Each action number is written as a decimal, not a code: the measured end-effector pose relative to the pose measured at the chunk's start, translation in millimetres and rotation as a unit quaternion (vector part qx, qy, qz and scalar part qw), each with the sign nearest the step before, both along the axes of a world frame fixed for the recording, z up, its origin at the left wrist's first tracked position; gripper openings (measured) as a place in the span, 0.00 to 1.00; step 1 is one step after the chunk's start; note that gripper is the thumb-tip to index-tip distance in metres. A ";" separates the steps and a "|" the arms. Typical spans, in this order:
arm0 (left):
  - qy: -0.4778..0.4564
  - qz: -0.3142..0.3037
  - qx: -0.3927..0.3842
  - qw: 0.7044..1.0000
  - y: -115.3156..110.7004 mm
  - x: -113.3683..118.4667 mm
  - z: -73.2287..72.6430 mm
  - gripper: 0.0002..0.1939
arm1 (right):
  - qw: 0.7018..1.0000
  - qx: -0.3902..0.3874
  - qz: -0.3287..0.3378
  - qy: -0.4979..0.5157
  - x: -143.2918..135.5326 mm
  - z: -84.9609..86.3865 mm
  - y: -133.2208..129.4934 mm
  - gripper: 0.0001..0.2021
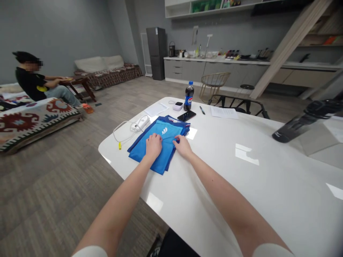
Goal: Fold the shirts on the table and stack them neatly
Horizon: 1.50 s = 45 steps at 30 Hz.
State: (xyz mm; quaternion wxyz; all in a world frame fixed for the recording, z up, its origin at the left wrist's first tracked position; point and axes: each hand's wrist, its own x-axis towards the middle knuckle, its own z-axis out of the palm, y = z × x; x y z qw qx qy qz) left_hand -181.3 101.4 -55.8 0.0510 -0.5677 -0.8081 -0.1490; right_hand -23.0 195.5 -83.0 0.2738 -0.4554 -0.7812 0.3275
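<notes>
A light blue folded garment (143, 145) with a white logo lies on top of a dark blue folded garment (185, 125) on the white table. My left hand (154, 145) rests on the middle of the light blue cloth, its fingers curled and pressed together against it. At the cloth's right edge, my right hand (183, 146) pinches the fabric between thumb and fingers. The fingertips of my left hand are partly hidden.
Beyond the garments are a phone (187, 115), a cola bottle (189, 97), a small pale device (178, 106), a pen (202, 110) and papers (223, 112). A power strip (141, 122) with cable lies left. A dark tumbler (293, 125) stands right. A person (33, 80) sits far left.
</notes>
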 end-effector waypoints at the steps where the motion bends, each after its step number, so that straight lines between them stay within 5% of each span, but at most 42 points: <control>1: 0.001 0.002 0.003 1.000 -0.3 0.1 -0.6 0.13 | 1.000 0.002 -0.009 0.003 -1.1 -2.1 -0.3 0.11; 9: -0.008 0.002 0.001 1.000 -6.5 6.4 9.8 0.16 | 0.997 0.022 -0.056 0.039 3.3 -1.4 -12.6 0.20; 13: -0.047 -0.094 0.066 0.992 -42.8 36.1 31.9 0.13 | 0.991 0.127 -0.004 0.030 23.2 17.1 -27.7 0.33; 18: -0.146 -0.249 0.102 0.952 -100.7 92.2 49.0 0.10 | 0.978 0.173 0.115 0.014 65.4 41.4 -58.7 0.19; 22: -0.231 -0.379 0.051 0.895 -132.6 131.1 48.0 0.09 | 0.980 0.148 0.118 0.061 110.5 47.6 -87.0 0.31; 27: -0.257 -0.437 -0.011 0.862 -152.7 154.9 33.3 0.08 | 0.981 0.071 0.180 -0.030 177.3 40.7 -122.2 0.14; 29: -0.222 -0.355 0.031 0.908 -143.8 154.3 23.3 0.08 | 0.985 0.024 0.166 -0.034 201.6 38.2 -138.9 0.15; 31: -0.169 -0.197 0.082 0.962 -121.8 151.4 12.7 0.13 | 0.988 -0.005 0.152 -0.037 223.3 38.1 -156.0 0.18; 33: -0.115 -0.075 0.066 0.988 -90.9 150.7 2.6 0.24 | 0.988 -0.015 0.141 -0.055 243.8 39.4 -171.5 0.20; 35: -0.083 -0.026 0.003 0.996 -57.9 155.5 -6.7 0.30 | 0.988 -0.021 0.130 -0.077 264.9 40.1 -184.7 0.18; 40: -0.074 -0.035 -0.108 0.991 4.9 194.1 -25.8 0.37 | 0.991 -0.033 0.082 -0.098 317.4 33.1 -213.5 0.13; 45: -0.082 -0.112 -0.114 0.984 47.3 264.7 -30.5 0.41 | 0.997 -0.033 0.020 -0.066 351.4 22.0 -244.3 0.06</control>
